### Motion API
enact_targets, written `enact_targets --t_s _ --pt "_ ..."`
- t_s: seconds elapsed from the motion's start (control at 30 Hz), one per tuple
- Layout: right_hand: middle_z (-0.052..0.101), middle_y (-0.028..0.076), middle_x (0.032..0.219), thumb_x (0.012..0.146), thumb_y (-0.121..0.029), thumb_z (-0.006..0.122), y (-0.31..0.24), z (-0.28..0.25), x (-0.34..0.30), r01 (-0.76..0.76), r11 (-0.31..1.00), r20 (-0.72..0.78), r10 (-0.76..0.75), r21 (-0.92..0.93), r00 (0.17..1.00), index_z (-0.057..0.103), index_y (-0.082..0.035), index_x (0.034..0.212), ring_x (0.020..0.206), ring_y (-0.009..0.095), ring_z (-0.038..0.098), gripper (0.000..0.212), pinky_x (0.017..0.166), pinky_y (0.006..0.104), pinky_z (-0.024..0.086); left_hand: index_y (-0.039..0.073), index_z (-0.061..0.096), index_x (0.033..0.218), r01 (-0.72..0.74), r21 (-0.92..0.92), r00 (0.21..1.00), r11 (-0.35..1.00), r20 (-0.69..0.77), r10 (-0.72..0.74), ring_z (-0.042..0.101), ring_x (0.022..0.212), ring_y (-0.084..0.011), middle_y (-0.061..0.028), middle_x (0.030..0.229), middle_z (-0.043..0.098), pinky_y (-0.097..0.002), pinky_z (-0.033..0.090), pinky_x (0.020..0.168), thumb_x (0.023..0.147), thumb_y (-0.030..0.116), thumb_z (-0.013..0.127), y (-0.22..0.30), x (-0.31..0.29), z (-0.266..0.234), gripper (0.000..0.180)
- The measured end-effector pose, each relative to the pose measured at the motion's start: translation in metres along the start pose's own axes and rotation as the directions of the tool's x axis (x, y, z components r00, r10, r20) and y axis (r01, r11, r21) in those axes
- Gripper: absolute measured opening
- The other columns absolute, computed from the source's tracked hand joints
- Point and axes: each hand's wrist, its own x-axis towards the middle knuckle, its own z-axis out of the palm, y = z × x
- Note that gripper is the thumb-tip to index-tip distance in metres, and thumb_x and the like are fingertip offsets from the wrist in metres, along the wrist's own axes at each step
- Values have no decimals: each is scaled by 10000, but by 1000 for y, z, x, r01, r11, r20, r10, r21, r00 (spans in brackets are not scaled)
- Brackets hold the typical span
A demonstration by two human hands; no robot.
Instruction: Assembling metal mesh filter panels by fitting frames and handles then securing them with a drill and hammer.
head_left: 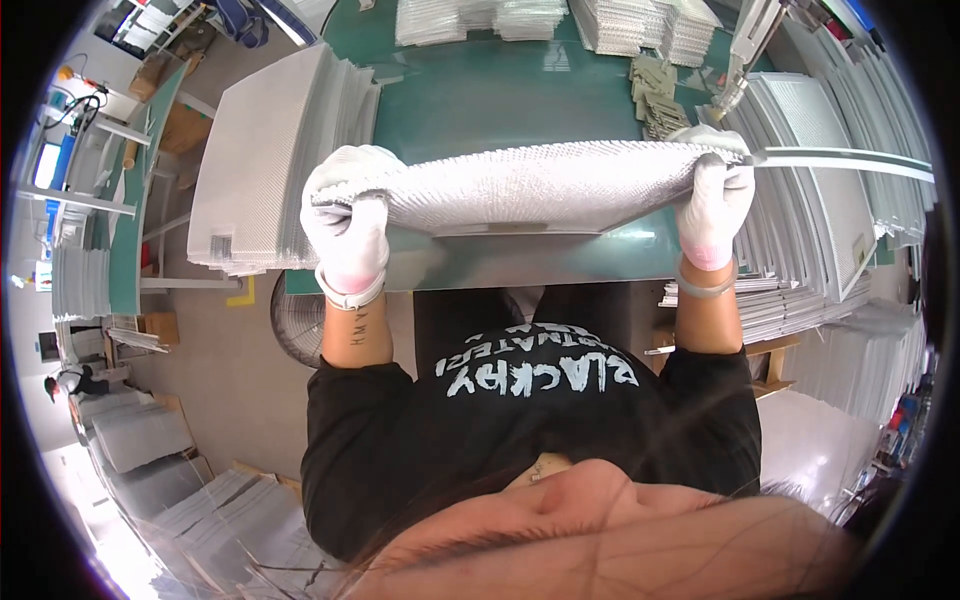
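Observation:
A silvery metal mesh panel (540,185) is held up above the near edge of a green table (480,100), its upper edge slightly bowed. My left hand (350,215), in a white glove, is closed round the panel's left end. At the other end my right hand (715,195), gloved too, grips the panel with its thumb toward me. A long, thin metal strip (850,158) runs rightward from beside my right hand; whether the hand touches it I cannot tell. The panel hides part of the tabletop behind it.
Mesh sheets stand stacked at the table's left (275,150), and more piles lie at the far edge (480,20). Small olive-grey pieces (655,95) lie near a metal arm (745,60). Framed panels (800,190) crowd the right side. A round fan (295,325) stands below left.

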Motion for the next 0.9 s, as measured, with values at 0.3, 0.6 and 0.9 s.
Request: enact_targets --t_s 0.3,0.6,0.9 --pt "647 99 923 953 -54 552 8 3 5 -20 996 -130 9 -85 991 598 11 983 871 183 601 85 822 296 475 17 631 1221 539 135 823 832 126 -554 622 1089 -217 -141 1146 664 -365 479 982 831 190 768 -47 -97 -22 448" --pt "687 91 778 902 -386 695 -30 -6 -66 188 961 212 -230 201 950 637 -53 877 662 251 653 339 623 359 536 68 588 1310 327 325 371 887 819 -437 534 1277 -324 -147 1365 571 -423 429 1074 873 242 657 -47 -85 -37 475" --pt "661 112 752 866 -376 690 -46 -12 -99 170 982 222 -183 76 958 524 -61 739 646 257 641 378 588 362 520 81 484 1361 -36 559 177 828 819 -545 412 1336 -392 -152 1430 476 -482 326 1126 767 240 704 -49 -72 -26 653"
